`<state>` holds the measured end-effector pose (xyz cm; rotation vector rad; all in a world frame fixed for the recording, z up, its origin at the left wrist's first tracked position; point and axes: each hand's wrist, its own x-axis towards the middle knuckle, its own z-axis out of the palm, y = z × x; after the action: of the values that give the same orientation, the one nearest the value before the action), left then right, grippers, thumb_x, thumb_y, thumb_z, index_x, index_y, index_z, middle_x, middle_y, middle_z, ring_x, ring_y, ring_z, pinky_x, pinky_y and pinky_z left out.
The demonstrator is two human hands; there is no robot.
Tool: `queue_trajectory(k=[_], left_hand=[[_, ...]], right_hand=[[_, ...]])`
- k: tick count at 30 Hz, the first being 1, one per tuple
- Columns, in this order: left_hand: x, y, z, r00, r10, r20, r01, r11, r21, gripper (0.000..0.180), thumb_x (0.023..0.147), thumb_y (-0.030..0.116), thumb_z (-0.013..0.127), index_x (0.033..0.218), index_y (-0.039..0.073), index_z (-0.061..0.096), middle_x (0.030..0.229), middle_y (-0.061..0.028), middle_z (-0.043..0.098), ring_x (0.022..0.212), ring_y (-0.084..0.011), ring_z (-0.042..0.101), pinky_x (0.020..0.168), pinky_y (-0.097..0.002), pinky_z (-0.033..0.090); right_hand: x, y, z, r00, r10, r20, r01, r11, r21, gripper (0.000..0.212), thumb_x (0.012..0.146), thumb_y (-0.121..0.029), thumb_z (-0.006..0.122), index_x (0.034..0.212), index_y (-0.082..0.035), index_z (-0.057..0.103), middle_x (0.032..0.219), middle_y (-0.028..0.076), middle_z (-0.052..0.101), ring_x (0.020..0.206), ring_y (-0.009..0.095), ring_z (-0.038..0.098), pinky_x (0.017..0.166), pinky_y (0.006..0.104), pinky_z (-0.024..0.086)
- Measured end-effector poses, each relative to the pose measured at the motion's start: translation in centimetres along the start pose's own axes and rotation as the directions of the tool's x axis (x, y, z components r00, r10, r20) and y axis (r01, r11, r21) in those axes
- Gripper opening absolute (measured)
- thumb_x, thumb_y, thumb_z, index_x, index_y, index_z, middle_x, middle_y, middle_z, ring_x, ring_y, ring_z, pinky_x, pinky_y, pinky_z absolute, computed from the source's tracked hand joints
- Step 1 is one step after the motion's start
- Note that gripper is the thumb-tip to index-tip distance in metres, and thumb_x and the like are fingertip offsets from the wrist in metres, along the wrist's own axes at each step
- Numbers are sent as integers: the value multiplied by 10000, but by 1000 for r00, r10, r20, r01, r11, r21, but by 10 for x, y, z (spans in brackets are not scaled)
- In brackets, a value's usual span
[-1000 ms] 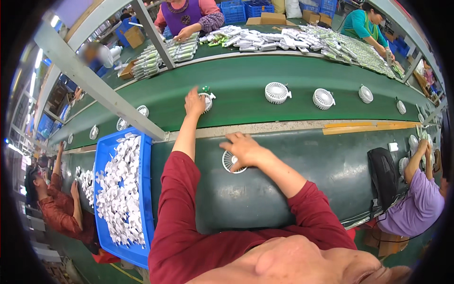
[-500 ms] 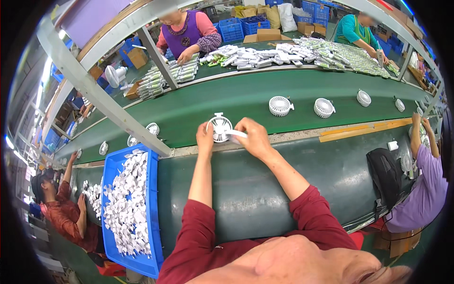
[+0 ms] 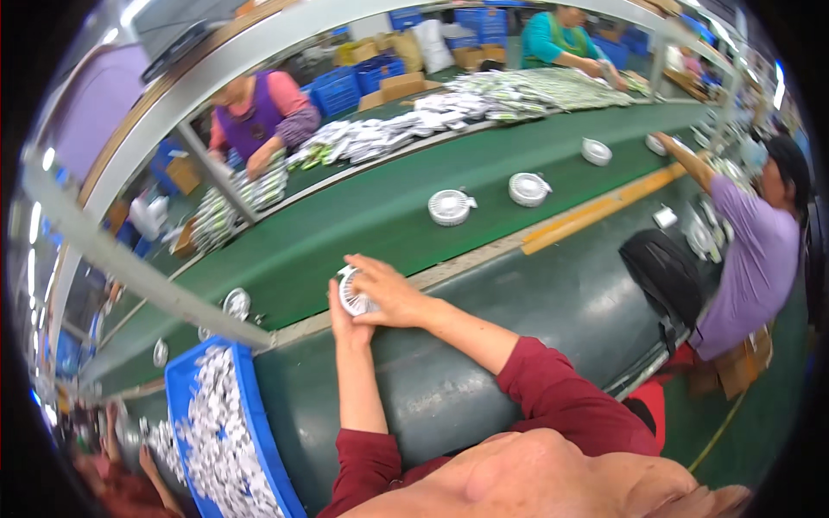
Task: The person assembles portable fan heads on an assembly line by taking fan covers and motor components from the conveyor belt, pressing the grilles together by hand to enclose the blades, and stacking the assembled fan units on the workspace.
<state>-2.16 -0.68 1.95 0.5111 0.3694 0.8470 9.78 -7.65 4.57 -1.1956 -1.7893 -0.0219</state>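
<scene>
Green belt (image 3: 363,223) — white fan grille (image 3: 350,295) between left hand (image 3: 347,329) and right hand (image 3: 394,299).

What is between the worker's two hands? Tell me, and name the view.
In the head view, a round white fan housing lies between the left hand and the right hand, which partly covers it.

The blue bin (image 3: 259,432) is smooth plastic, its white pieces (image 3: 216,432) thin plastic too. Right of the bin, the dark desk (image 3: 449,380) looks smooth and glossy (light pools on it in pale patches), the fan housing (image 3: 350,295) is ribbed white plastic, and, farther right, the backpack (image 3: 661,278) is matt black cloth.
</scene>
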Motion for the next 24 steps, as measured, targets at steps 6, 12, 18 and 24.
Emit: queue_trajectory(k=[6,12,18,24], left_hand=[[2,-20,8,950,312,-6,-306,936,176,364,974,366,459,1216,94,474,1173,-82,553,1087,-221,554,904,-380,483],[-21,-19,47,862,506,30,-451,740,499,400,953,274,478,1288,68,408,1221,-111,516,1111,-239,540,917,-360,476],[-23,-23,38,746,631,210,-572,447,688,396,959,251,463,1285,30,423,1258,-115,487,1148,-247,498,953,-372,417],[-39,-23,64,435,633,640,-592,-335,733,452,963,378,442,1200,-1,505,1234,-175,528,1161,-322,460,976,-432,360]], right_hand=[[-2,-6,-3,908,408,-93,-380,898,222,632,781,-384,680,1267,-31,485,1234,197,557,1113,355,557,941,404,448],[-1,-7,-4,846,533,1,-474,752,458,485,923,-390,512,1235,-20,480,1089,210,632,1009,348,622,854,394,487],[2,-6,0,825,562,64,-522,712,469,501,958,-447,402,1176,-13,524,1083,204,621,1003,344,603,850,380,461],[6,-5,-3,742,571,351,-556,233,798,559,970,-544,341,979,-41,586,952,44,607,867,132,535,783,298,444]])
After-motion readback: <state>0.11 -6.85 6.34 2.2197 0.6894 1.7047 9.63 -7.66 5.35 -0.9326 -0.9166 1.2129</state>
